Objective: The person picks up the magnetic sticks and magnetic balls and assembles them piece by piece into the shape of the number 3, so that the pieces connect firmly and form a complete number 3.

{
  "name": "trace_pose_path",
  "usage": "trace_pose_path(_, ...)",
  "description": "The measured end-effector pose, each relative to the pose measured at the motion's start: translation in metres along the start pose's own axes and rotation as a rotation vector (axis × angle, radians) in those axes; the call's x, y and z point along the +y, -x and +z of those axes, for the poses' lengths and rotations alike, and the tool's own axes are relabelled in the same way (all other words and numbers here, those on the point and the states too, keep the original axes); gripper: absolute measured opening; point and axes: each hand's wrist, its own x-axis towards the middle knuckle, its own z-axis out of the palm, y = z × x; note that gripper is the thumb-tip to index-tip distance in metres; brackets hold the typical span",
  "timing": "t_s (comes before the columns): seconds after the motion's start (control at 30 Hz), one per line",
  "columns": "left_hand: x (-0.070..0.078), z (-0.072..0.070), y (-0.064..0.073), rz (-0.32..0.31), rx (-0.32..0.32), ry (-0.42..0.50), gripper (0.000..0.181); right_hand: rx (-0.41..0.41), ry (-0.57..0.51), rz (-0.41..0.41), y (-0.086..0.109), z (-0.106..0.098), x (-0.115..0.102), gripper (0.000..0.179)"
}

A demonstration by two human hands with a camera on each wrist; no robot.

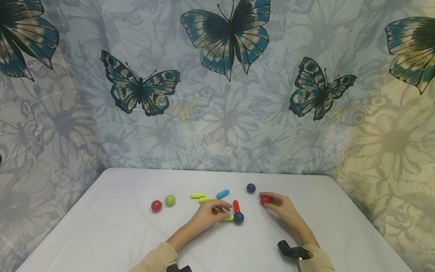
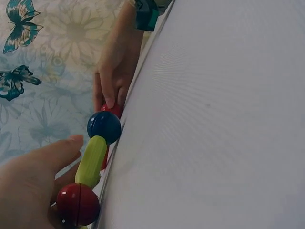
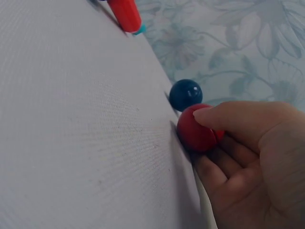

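In the head view my left hand (image 1: 211, 215) curls around a joined toy ball-and-stick piece. Its red ball (image 2: 78, 204), yellow-green stick (image 2: 91, 162) and blue ball (image 2: 104, 127) line up in the left wrist view. The thumb crosses the stick; the fingers lie on its far side, partly hidden. A red stick (image 1: 236, 206) reaches the same blue ball; whether it is attached I cannot tell. My right hand (image 1: 282, 207) pinches another red ball (image 3: 198, 129) between thumb and fingers. Just beyond it sits a second dark blue ball (image 1: 251, 188), apart from the fingers.
Two yellow-green sticks (image 1: 198, 195) and a light blue stick (image 1: 222, 194) lie beyond my left hand. Farther left are a green ball (image 1: 170, 200) and a red ball (image 1: 156, 206). All rest on a white table (image 1: 119, 234) before a butterfly-patterned curtain (image 1: 231, 143).
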Motion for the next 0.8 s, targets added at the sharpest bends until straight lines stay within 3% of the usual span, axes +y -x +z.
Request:
trace_pose_path(0.53, -0.004, 0.009, -0.007, 0.021, -0.001, -0.038, 0.024, 0.038, 0.02, -0.04, -0.002, 0.006, 0.003, 0.038)
trace_pose_path(0.8, -0.005, 0.012, -0.007, 0.002, 0.002, -0.073, 0.019, -0.004, 0.014, -0.071, -0.004, 0.018, -0.008, 0.037)
